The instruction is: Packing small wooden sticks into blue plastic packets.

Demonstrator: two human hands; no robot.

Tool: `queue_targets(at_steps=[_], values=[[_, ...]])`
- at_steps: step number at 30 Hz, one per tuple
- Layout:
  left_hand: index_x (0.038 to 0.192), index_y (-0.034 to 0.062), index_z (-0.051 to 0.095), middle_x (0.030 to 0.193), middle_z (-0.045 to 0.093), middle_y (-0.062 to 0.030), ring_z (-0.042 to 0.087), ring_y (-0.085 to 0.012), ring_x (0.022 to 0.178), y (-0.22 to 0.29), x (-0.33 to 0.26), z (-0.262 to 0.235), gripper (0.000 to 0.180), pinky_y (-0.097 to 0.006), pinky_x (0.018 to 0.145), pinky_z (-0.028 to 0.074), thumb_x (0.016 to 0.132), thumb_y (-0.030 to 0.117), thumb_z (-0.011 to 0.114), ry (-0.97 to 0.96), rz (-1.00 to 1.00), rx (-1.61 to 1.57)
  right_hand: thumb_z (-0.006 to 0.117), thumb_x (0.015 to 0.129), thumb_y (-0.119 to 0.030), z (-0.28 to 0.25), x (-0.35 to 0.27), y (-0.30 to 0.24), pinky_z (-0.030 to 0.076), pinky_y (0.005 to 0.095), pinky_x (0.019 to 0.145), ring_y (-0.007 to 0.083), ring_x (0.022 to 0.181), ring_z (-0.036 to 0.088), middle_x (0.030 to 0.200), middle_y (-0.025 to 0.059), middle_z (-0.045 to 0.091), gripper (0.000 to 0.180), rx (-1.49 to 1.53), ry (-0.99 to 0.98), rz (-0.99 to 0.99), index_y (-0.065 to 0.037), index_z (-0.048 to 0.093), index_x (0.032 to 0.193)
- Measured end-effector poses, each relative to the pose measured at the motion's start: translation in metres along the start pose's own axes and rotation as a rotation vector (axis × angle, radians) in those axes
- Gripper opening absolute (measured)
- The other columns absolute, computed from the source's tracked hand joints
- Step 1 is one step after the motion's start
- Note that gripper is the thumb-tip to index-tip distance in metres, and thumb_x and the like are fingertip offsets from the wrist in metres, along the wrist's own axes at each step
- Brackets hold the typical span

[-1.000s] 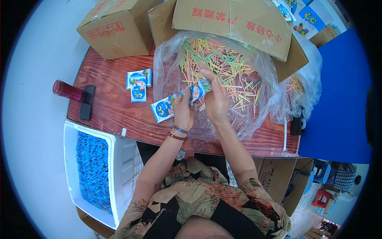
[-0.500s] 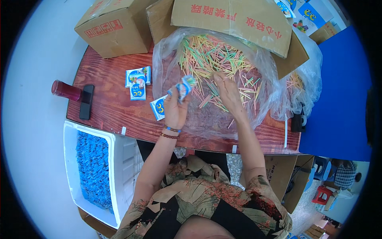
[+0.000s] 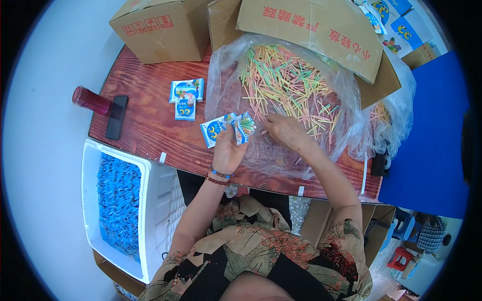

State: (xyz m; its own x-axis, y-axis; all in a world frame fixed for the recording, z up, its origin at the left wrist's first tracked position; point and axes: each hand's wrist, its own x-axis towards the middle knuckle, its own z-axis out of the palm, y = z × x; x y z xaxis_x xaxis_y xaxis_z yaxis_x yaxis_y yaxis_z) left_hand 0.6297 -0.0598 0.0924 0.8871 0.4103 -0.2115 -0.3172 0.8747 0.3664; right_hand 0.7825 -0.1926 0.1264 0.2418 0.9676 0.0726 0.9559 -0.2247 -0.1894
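Observation:
My left hand (image 3: 228, 156) grips a small blue-and-white packet (image 3: 244, 128) between thumb and fingers. Pastel sticks show at its upper right end. Close to that end, my right hand (image 3: 287, 131) has its fingers drawn together; whatever is between the fingertips is too small to make out. Beyond both hands, a heap of pink, yellow and green sticks (image 3: 281, 75) lies on a clear plastic bag (image 3: 221, 80). Another packet (image 3: 213, 132) is just left of the held one, partly covered; whether my left hand touches it I cannot tell. Several more packets (image 3: 185, 108) are piled farther left.
An open cardboard box (image 3: 311, 30) backs the bag, beside a closed box (image 3: 160, 35). On the wooden table's (image 3: 143, 118) left are a phone (image 3: 117, 118) and a red cup (image 3: 91, 100). A white foam bin (image 3: 145, 220) holds many blue packets. A blue panel (image 3: 427, 135) stands right.
My right hand has come from the stick heap toward the packet in my left hand. The packet has turned, and sticks show more plainly at its end. The whole view has shifted slightly.

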Motion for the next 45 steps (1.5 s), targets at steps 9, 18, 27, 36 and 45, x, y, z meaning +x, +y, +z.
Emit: queue_targets(at_steps=[9,18,27,36,45], values=[[0.117,0.0113,0.057,0.109,0.065,-0.0037,0.062,-0.0197,0.101,-0.003,0.005,-0.037,0.026,-0.044,0.091,0.050,0.096,0.026,0.054,-0.229,-0.116,-0.293,0.059,0.077,-0.008,-0.005,0.001,0.011,0.050,0.0396,0.063,0.0298,0.078,0.062,0.082,0.0105,0.056,0.009,0.118,0.098,-0.027,-0.006,0.061,0.086],[0.116,0.0075,0.057,0.112,0.064,-0.0044,0.062,-0.0181,0.102,-0.003,0.002,-0.023,0.025,-0.038,0.087,0.052,0.097,0.023,0.051,-0.131,-0.009,-0.184,0.061,0.086,0.000,-0.063,0.009,-0.052,0.056,0.0272,0.062,0.0156,0.073,0.067,0.086,0.0078,0.066,0.006,1.471,0.668,0.316,0.000,0.061,0.092],[0.120,0.0078,0.055,0.115,0.062,-0.0042,0.060,-0.0163,0.104,0.001,-0.005,0.000,0.028,-0.034,0.088,0.050,0.098,0.024,0.050,-0.030,0.100,-0.007,0.067,0.081,-0.003,-0.062,0.018,-0.074,0.047,0.0263,0.072,0.0130,0.081,0.061,0.087,0.0040,0.066,0.007,1.161,0.560,0.387,-0.001,0.065,0.088],[0.117,0.0057,0.057,0.115,0.063,-0.0048,0.061,-0.0182,0.106,0.009,-0.004,-0.002,0.026,-0.036,0.093,0.050,0.097,0.021,0.051,-0.048,0.091,-0.147,0.068,0.080,-0.008,-0.073,0.028,-0.084,0.042,0.0308,0.091,0.0146,0.101,0.055,0.106,0.0055,0.063,0.033,0.802,0.542,0.147,-0.006,0.062,0.112],[0.121,0.0057,0.056,0.118,0.061,-0.0051,0.057,-0.0154,0.106,0.002,-0.003,-0.002,0.030,-0.034,0.093,0.044,0.097,0.023,0.052,-0.152,0.094,-0.143,0.062,0.086,-0.009,-0.051,0.005,-0.093,0.044,0.0332,0.059,0.0239,0.066,0.060,0.074,0.0138,0.062,0.014,0.711,0.443,0.395,0.000,0.067,0.097]])
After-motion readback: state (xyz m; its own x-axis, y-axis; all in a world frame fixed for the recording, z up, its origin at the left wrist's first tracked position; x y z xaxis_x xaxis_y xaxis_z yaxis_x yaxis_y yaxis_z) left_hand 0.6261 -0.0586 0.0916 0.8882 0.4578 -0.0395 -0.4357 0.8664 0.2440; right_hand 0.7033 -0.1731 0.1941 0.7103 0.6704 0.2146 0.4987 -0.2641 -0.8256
